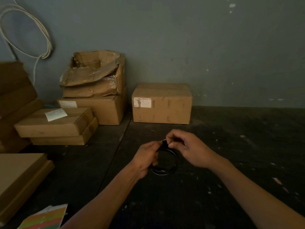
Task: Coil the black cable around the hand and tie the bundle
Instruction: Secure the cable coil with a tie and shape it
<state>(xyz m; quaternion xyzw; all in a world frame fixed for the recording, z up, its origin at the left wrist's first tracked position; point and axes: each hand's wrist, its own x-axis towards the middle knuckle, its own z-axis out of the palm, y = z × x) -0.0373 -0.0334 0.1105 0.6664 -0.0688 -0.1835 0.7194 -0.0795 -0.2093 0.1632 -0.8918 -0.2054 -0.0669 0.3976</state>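
The black cable (171, 170) is wound into a small round coil that hangs between my hands above the dark floor. My left hand (146, 158) grips the coil's left side, fingers closed around the loops. My right hand (186, 148) pinches the top of the coil, where a short pale tip (162, 141) sticks out between thumb and forefinger. The scene is dim, so I cannot tell whether that tip is the cable's end or a tie.
A closed cardboard box (162, 103) stands against the wall just beyond my hands. Stacked boxes (92, 100) and flat cartons (54, 124) fill the left side. A white cable loop (26, 30) hangs on the wall. Coloured paper (44, 219) lies at the lower left.
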